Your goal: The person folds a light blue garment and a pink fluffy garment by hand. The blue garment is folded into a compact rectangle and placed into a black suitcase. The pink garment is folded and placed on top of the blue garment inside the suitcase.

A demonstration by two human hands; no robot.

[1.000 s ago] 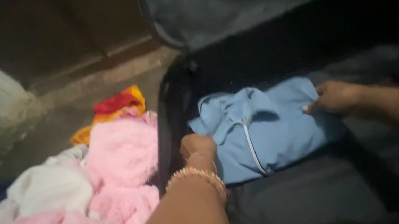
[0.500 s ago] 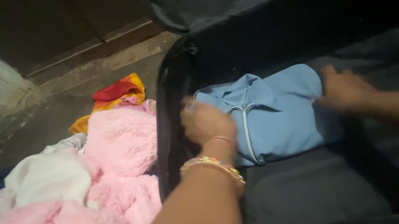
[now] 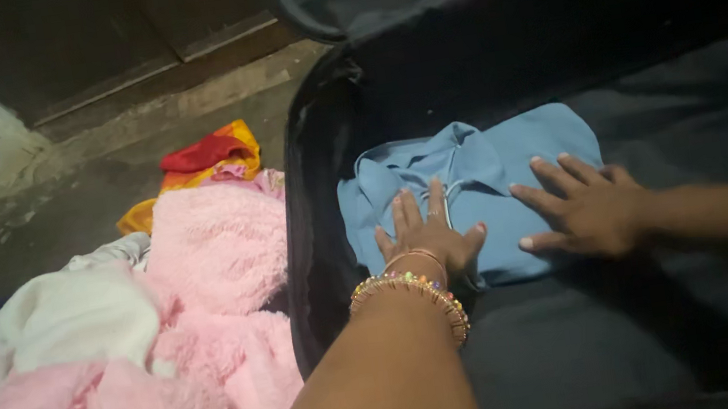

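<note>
Both hands now lie flat, fingers spread, gripping nothing: left hand (image 3: pixel 429 241) and right hand (image 3: pixel 581 208) press the folded blue shirt (image 3: pixel 483 173). A moment ago they were tugging its edges, so it looks settled in the dark suitcase (image 3: pixel 331 238).

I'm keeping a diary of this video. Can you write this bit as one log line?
left hand flat on folded light-blue zip garment | right hand flat on it | inside open black suitcase

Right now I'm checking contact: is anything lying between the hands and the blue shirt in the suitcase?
Nothing visible. The left hand and the right hand both lie flat, palms down, directly on the folded blue shirt inside the open suitcase.
</note>
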